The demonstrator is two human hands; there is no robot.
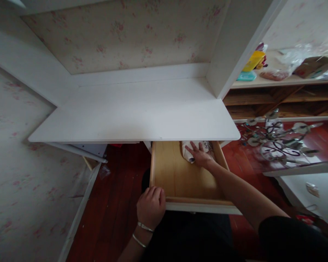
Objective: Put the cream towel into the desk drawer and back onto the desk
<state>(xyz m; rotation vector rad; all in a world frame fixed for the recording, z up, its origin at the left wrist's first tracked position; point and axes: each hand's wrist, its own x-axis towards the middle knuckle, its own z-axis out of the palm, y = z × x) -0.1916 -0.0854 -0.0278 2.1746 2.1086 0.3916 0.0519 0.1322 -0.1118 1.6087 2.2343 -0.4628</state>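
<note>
A wooden drawer (172, 174) is pulled out from under a white desk (153, 112). My left hand (151, 205) is closed over the drawer's front left corner, its fingers curled on the edge. Inside the drawer, toward the back right, lies a folded white cloth item (186, 151) with dark markings; its exact kind is unclear. My right hand (202, 157) rests on top of it with the fingers spread. The desk top hides the rear of the drawer and part of the folded item.
A chandelier (284, 136) with several arms lies on the red wood floor (117, 193) to the right. Behind it, a wooden shelf unit (278, 85) bears plastic bags and a yellow item (254, 61). White furniture (314, 193) stands at lower right. Floral wallpaper covers the left wall.
</note>
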